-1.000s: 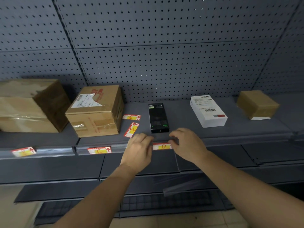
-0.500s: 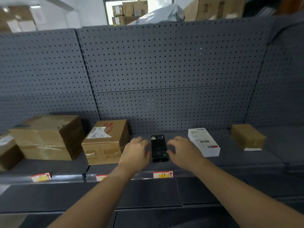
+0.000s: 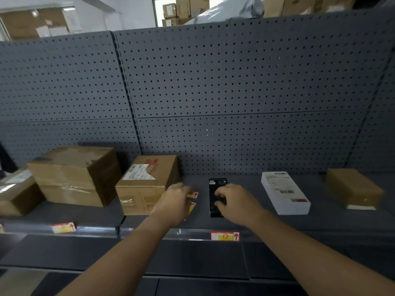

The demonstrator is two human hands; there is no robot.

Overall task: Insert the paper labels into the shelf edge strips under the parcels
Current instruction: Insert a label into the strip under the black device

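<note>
Both hands have left the strip for the shelf. My left hand (image 3: 175,201) hides two loose labels (image 3: 193,195); whether its fingers grip, I cannot tell. Right hand (image 3: 237,204) fingers, curled apart, could knock the phone (image 3: 213,189).

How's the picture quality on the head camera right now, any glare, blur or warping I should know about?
Head view: wide-angle bending curves the pegboard panels and shelf edge strip; the bright opening above the pegboard is washed out; tape on the large carton shows mild glare; the loose labels beside the left hand are soft; the inserted label is only roughly readable.
</note>
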